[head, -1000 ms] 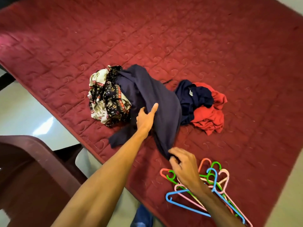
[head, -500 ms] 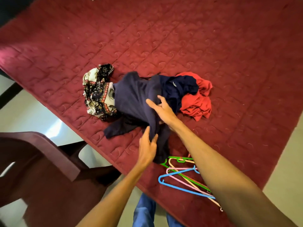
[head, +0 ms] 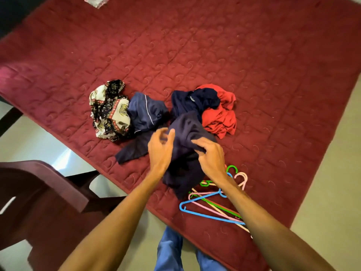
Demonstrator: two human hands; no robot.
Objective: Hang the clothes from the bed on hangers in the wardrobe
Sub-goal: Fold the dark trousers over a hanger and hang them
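A dark navy garment is lifted a little off the red quilted bed. My right hand is shut on a fold of it. My left hand curls its fingers at the garment's left edge, blurred. On the bed behind lie a patterned black-and-cream cloth, a blue piped garment, another navy garment and a red garment. Several coloured plastic hangers lie near the bed's front edge, partly under my right forearm.
A dark brown plastic chair stands on the pale floor at the lower left, close to the bed's edge. My blue-trousered legs show below. A white item lies at the bed's far top edge.
The navy garment has been pulled toward me off the pile, uncovering the blue piped garment. My right hand came back from the pile and now grips the garment; my left hand moved up beside it.
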